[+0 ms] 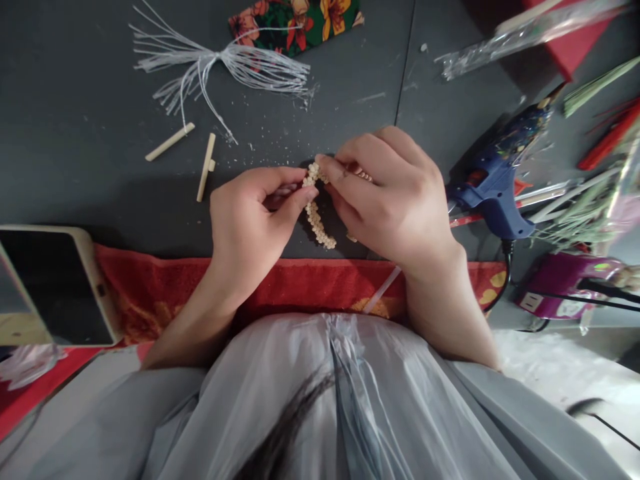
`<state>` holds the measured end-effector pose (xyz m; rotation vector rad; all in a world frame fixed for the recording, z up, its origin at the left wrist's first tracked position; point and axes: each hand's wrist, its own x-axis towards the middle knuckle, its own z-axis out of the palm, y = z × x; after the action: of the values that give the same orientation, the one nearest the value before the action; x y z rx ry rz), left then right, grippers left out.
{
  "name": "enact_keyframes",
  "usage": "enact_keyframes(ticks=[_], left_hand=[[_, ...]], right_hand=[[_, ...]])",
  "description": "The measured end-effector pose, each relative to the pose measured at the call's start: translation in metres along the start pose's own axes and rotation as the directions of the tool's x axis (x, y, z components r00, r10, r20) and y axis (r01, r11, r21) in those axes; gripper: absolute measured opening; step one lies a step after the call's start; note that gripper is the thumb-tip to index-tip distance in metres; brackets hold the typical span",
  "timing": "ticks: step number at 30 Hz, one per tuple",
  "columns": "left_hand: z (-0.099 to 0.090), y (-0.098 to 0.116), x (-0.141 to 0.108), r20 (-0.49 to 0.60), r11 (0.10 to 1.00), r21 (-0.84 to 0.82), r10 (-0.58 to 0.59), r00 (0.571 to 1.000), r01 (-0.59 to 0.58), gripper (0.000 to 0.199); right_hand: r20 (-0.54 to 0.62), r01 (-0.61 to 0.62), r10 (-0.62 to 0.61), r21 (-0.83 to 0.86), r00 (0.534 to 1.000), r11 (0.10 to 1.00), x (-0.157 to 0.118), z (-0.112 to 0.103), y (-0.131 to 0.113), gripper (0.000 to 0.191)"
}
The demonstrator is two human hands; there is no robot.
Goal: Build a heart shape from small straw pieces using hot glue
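Note:
A cream-coloured beaded strand (319, 225) is held up between both hands over the dark table, its lower end curving down and free. My left hand (260, 223) pinches it between thumb and forefinger near its top bend. Close beside, my right hand (393, 190) is closed on the other side of the strand, fingertips at the upper end. A further bit of beading shows past the right fingers; the rest is hidden by that hand. A thin pale ribbon or strip (383, 290) hangs below the right wrist.
A blue glue gun (497, 180) lies to the right, its cord running down near a purple box (555, 285). Tied white cords (265, 67), a floral cloth piece (300, 27) and short pale sticks (170, 142) lie ahead. A phone-like device (60, 283) stands left, by a red towel (165, 287).

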<state>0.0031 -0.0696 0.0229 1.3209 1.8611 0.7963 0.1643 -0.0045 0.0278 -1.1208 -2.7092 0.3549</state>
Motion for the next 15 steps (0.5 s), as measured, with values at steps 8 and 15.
enact_keyframes(ticks=[8, 15], left_hand=[[-0.0005, 0.0029, 0.001, -0.006, 1.0, -0.023, -0.018, 1.0, 0.018, 0.014], [0.0, 0.0027, 0.0009, -0.019, 1.0, -0.013, -0.012, 1.0, 0.012, 0.014]], right_hand=[[0.004, -0.023, 0.023, 0.094, 1.0, 0.995, -0.0063, 0.0022, 0.006, 0.037], [0.018, -0.013, 0.011, 0.123, 1.0, 0.992, -0.0071, 0.0027, 0.0099, 0.032]])
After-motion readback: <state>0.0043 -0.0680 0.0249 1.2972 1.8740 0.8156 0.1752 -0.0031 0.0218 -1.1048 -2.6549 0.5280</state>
